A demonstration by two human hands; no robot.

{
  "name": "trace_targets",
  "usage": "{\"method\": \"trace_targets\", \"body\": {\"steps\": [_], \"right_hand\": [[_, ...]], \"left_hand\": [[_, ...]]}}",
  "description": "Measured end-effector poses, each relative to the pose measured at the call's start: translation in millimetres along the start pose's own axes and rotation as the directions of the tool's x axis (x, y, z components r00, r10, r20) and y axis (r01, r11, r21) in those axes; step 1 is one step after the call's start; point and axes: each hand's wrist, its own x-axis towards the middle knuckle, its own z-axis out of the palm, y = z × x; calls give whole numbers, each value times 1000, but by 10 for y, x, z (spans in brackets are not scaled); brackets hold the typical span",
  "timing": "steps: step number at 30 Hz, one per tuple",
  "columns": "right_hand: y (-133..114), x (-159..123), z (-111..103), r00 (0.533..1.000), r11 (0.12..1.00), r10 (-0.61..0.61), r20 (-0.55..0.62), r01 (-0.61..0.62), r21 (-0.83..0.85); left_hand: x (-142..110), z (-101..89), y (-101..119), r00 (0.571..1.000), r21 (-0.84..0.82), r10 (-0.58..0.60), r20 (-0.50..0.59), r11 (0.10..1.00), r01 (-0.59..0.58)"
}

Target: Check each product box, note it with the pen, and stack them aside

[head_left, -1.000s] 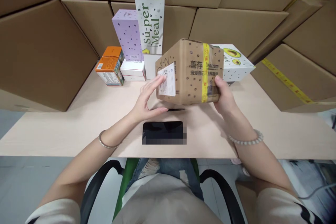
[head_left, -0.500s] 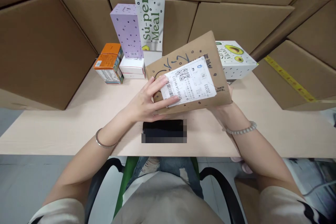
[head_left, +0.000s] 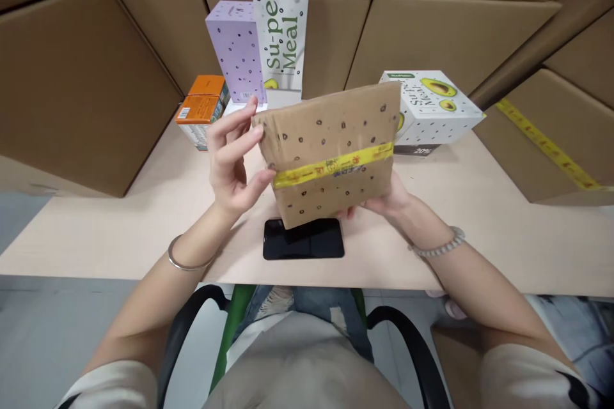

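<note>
A brown cardboard box [head_left: 330, 131] printed with small dark ovals is held tilted above the table, a strip of yellow tape running across its facing side. Against its left end rest the fingertips and thumb of my left hand [head_left: 235, 160], fingers spread along the edge. My right hand [head_left: 391, 195] grips the box from below at its lower right, most of those fingers hidden behind it. Just under the box's lower corner lies a black phone [head_left: 304, 244] flat on the table.
At the back stand a tall white carton [head_left: 283, 25], a purple box [head_left: 237, 48] and an orange box [head_left: 204, 102]. A white avocado-printed box [head_left: 434, 105] sits at right on the light wooden table [head_left: 494, 243]. Large cardboard cartons [head_left: 446, 38] line the back and sides.
The cardboard box has been turned over, so the white label has gone from view and the taped side shows. My left hand has moved from the label to the box's left end.
</note>
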Motion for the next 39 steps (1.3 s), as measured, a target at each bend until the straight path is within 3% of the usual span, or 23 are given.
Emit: {"method": "trace_targets", "body": {"steps": [5, 11, 14, 18, 20, 21, 23, 25, 27, 29, 34, 37, 39], "right_hand": [[-15, 52, -76, 981, 989, 149, 122, -149, -12], [-23, 59, 5, 958, 959, 276, 74, -270, -82], [-81, 9, 9, 973, 959, 230, 21, -222, -178], [-205, -127, 4, 980, 912, 154, 124, -93, -400], [-219, -185, 87, 986, 783, 123, 116, -25, -622], [-201, -198, 153, 993, 661, 86, 85, 7, -750], [-118, -183, 311, 999, 305, -47, 9, 23, -952], [3, -121, 453, 989, -89, -138, -47, -60, -994], [114, -42, 536, 988, -327, -138, -69, -111, -938], [178, 16, 555, 990, -424, -132, -40, -92, -901], [155, -17, 507, 968, -512, -201, 148, 25, -859], [111, -93, 519, 905, -573, -300, 300, 81, -816], [82, -133, 551, 827, -604, -383, 411, 113, -789]], "left_hand": [[-91, -5, -63, 974, -23, -159, 159, 986, 165], [-171, 64, -194, 961, -4, -234, 146, 971, 237], [-181, 61, -247, 949, -11, -282, 138, 958, 286], [-217, 50, -313, 942, -39, -303, 140, 950, 311], [-237, 51, -322, 940, -10, -313, 138, 948, 317], [-241, 55, -317, 938, 9, -317, 140, 948, 319], [-236, 70, -286, 935, 40, -318, 157, 948, 316], [-215, 91, -241, 934, 56, -306, 184, 952, 301], [-189, 110, -197, 934, 59, -292, 208, 956, 286], [-170, 122, -167, 931, 49, -281, 232, 960, 277], [-161, 128, -149, 928, 37, -273, 253, 961, 273], [-158, 131, -137, 928, 46, -276, 248, 961, 274], [-153, 136, -133, 928, 44, -273, 253, 962, 271]]}}
